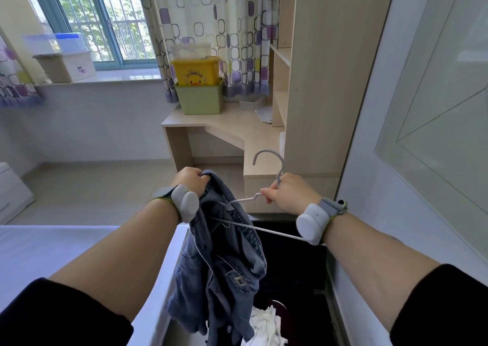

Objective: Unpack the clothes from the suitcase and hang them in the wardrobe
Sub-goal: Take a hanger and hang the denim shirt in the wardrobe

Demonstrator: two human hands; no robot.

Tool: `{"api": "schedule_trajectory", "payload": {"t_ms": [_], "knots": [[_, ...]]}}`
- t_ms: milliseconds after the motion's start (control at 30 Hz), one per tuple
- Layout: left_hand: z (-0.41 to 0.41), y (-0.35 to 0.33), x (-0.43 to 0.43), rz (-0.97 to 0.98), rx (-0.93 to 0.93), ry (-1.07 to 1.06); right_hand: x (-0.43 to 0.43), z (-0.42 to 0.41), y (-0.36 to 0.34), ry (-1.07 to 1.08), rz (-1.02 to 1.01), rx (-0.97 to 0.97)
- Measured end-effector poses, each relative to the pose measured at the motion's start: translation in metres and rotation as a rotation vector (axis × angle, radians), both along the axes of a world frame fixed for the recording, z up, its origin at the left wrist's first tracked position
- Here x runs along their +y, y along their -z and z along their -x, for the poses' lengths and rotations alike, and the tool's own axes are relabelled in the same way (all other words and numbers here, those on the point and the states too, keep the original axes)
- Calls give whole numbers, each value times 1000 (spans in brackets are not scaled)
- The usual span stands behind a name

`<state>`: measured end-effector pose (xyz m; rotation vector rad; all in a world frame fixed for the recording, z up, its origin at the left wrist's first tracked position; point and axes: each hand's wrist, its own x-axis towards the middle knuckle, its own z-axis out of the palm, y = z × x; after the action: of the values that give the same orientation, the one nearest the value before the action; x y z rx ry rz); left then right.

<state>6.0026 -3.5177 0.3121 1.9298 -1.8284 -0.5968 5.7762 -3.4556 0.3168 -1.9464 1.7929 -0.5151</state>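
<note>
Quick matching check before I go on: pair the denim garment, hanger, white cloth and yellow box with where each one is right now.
Things:
1 denim garment
2 hanger
3 white cloth
4 yellow box

Places:
A on the green box
B gripped by the left hand
C lying in the suitcase
D held by the right hand

Pairs: 1-B, 2-D, 3-C, 4-A

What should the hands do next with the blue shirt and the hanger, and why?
Probably the left hand should pull the shirt over the free end of the hanger. That hand grips the shirt's top, the right hand holds the hanger below its hook, and only one end seems tucked inside the cloth.
</note>
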Motion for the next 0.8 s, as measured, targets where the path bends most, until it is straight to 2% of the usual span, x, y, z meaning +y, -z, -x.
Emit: {"api": "schedule_trajectory", "payload": {"t_ms": [167,267,333,400,500,567,633,700,800], "knots": [[26,5,10,-44,111,93,3,-27,5,-38,70,62],[36,0,18,-4,233,166,1,-31,6,39,114,-128],[37,-11,24,-6,267,294,-1,-29,7,61,128,-204],[36,-23,28,-42,150,456,0,-23,8,67,142,-266],[36,-37,23,95,-343,534,2,-13,8,33,136,-337],[42,-40,21,183,-553,521,5,-9,6,16,118,-396],[51,-36,20,138,-580,538,5,-7,3,17,125,-462],[58,-29,20,97,-529,548,4,-3,2,19,142,-493],[56,-25,12,196,-516,497,-1,1,0,64,203,-489]]}}
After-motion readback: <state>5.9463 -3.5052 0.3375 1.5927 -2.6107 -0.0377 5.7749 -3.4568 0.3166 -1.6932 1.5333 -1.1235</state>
